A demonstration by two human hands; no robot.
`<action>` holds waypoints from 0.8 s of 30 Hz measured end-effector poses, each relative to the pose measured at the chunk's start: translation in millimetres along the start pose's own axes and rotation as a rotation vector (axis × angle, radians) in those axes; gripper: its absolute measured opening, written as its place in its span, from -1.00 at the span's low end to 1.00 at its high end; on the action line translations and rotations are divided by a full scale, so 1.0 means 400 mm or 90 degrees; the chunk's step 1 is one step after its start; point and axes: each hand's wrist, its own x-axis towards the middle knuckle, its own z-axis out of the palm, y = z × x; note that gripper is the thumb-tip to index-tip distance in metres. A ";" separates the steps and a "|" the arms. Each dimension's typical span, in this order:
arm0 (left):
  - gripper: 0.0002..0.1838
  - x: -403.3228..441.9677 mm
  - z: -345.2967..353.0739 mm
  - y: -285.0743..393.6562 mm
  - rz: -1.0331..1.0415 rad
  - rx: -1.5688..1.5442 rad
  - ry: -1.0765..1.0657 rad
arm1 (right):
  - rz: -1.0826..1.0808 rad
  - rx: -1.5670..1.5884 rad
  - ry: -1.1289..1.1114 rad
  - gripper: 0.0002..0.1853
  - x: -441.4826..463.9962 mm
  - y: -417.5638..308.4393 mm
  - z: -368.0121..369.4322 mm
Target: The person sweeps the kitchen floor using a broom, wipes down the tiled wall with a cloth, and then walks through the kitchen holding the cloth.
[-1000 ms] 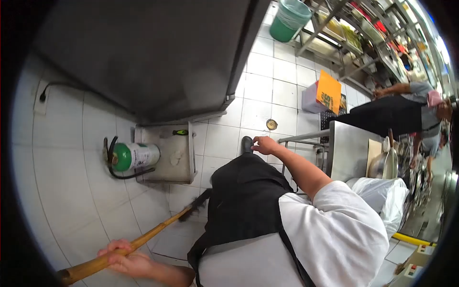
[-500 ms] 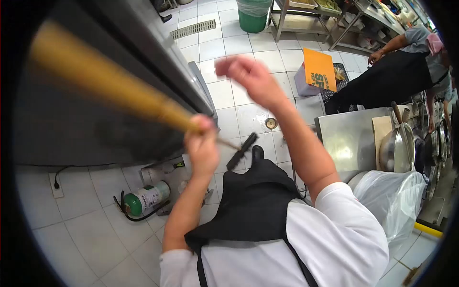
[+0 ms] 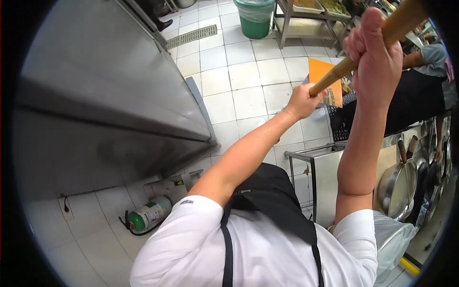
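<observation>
Both of my hands grip the wooden handle (image 3: pixel 342 69) of a long floor squeegee, which slants up toward the upper right. My left hand (image 3: pixel 302 102) is closed around its lower part, over the tiled floor. Higher up, my right hand (image 3: pixel 375 57) wraps the handle close to the camera, with the thumb pointing up. The squeegee's black head is hidden now behind my left hand and arm.
A tall grey metal cabinet (image 3: pixel 110 81) stands at left, with a green cylinder (image 3: pixel 148 214) below it. A steel table (image 3: pixel 327 182) and pans (image 3: pixel 397 189) are at right. A co-worker in a black apron (image 3: pixel 411 103) stands beyond an orange cardboard piece (image 3: pixel 319 69). A green bin (image 3: pixel 254 24) is ahead.
The handle has swung from the upper left to the upper right. My right hand, free before, now holds it too. My left hand has moved right, and the black head has gone out of sight.
</observation>
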 end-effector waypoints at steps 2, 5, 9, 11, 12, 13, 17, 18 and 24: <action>-0.64 0.053 0.035 -0.035 0.001 -0.029 0.013 | 0.021 -0.054 0.074 -0.65 0.052 0.011 0.045; -0.62 0.111 0.097 -0.105 0.017 -0.021 0.025 | -0.040 -0.057 -0.179 -0.79 0.160 0.017 -0.100; -0.64 0.258 0.082 -0.220 -0.007 0.008 -0.094 | 0.005 -0.145 0.087 -0.70 0.248 0.167 -0.075; -0.69 0.345 0.082 -0.330 0.070 -0.008 -0.076 | 0.011 -0.163 0.137 -0.67 0.311 0.256 -0.079; -0.71 0.384 0.074 -0.372 0.103 -0.013 -0.064 | 0.013 -0.151 0.104 -0.68 0.337 0.289 -0.103; -0.78 0.426 0.060 -0.395 0.111 -0.007 -0.084 | 0.013 -0.135 0.072 -0.69 0.362 0.321 -0.129; -0.77 0.560 -0.007 -0.461 0.118 0.018 -0.099 | 0.000 -0.090 -0.021 -0.69 0.431 0.417 -0.167; -0.75 0.582 -0.027 -0.474 0.132 0.016 -0.093 | 0.005 -0.113 0.024 -0.63 0.439 0.431 -0.145; -0.68 0.709 -0.183 -0.523 0.157 0.067 -0.119 | -0.021 -0.151 0.042 -0.63 0.491 0.516 -0.074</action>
